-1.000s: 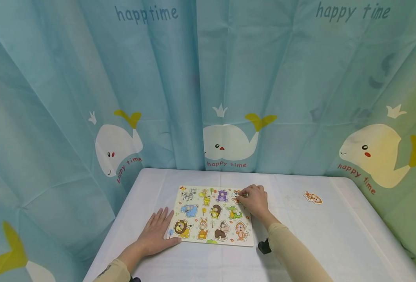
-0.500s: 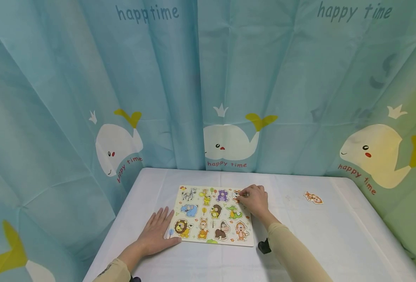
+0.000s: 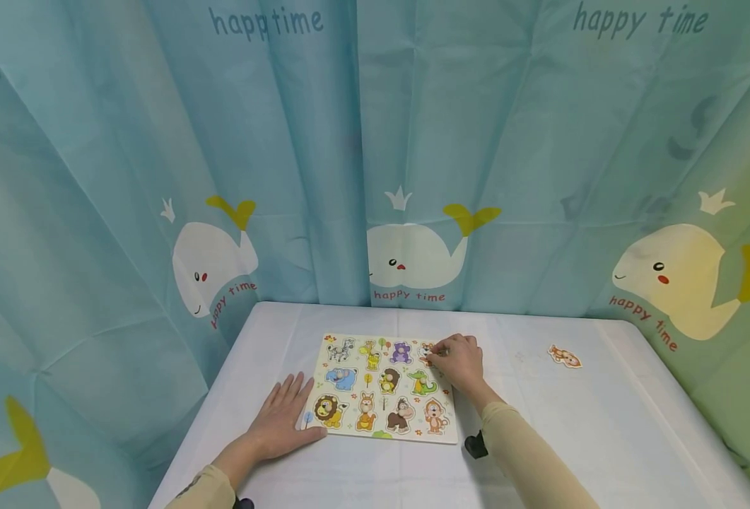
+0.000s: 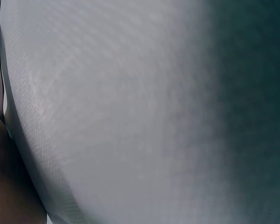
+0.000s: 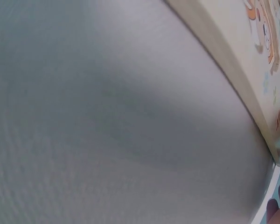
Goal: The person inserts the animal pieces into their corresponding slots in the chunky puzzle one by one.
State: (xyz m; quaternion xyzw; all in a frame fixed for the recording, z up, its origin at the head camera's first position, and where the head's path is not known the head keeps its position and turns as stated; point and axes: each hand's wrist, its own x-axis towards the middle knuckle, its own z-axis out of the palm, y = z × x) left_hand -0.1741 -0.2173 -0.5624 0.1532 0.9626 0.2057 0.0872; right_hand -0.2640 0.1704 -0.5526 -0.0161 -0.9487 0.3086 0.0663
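In the head view a wooden animal puzzle board [image 3: 352, 391] lies on the table, with several animal pieces set out in rows. My right hand [image 3: 462, 362] is over its far right corner. Thumb and forefinger pinch an orange-and-white tiger puzzle piece [image 3: 424, 350], partly hidden by the fingertips. My left hand [image 3: 282, 420] lies flat at the board's left edge, fingers straight and spread, thumb at the near left corner. In the right wrist view the board's edge [image 5: 224, 58] shows, with a few fingertips at the lower right. The left wrist view holds mostly blurred cloth.
A loose orange-and-white puzzle piece [image 3: 565, 356] lies on the white-covered table [image 3: 540, 417], to the right of the board. Blue curtains [image 3: 438, 155] with whale prints hang behind the table and at its sides.
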